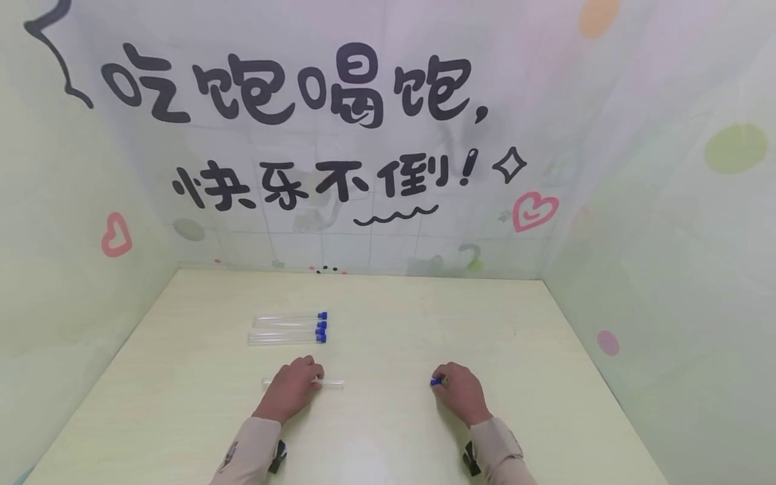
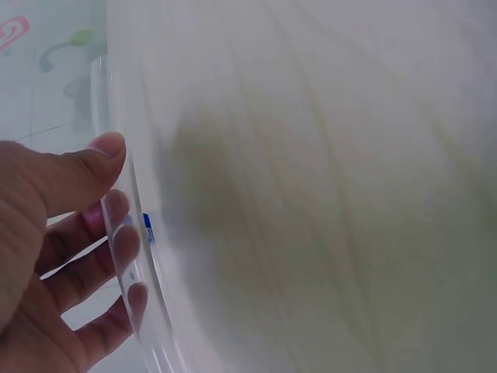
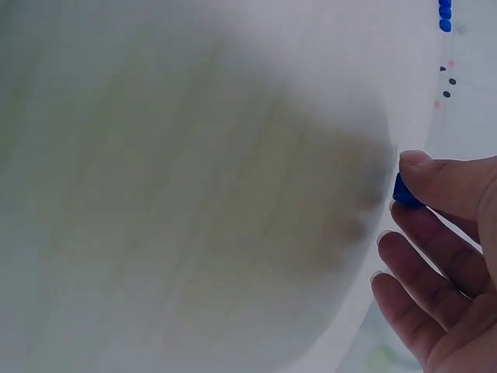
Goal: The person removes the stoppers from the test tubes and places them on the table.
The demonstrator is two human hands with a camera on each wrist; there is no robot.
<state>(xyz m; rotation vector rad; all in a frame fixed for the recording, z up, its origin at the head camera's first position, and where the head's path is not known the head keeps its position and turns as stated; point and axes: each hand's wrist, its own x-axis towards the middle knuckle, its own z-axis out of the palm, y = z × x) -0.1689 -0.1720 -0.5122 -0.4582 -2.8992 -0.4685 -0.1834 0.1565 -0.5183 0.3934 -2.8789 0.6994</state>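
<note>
My left hand (image 1: pixel 294 387) grips a clear, uncapped test tube (image 1: pixel 333 384) that lies crosswise, low over the table. In the left wrist view the thumb and fingers stand around the clear tube (image 2: pixel 130 183), and the fingertips show through it. To the right, my right hand (image 1: pixel 463 393) pinches a small blue stopper (image 1: pixel 435 382) between thumb and index finger. The right wrist view shows this blue stopper (image 3: pixel 404 193) under the thumb tip, with the other fingers apart from it. A wide gap separates the tube from the stopper.
Beyond the left hand, several clear test tubes (image 1: pixel 281 338) with blue stoppers (image 1: pixel 322 325) lie side by side, stoppered ends to the right. Printed cloth walls (image 1: pixel 388 249) enclose the light wooden table (image 1: pixel 388 310) at the back and both sides.
</note>
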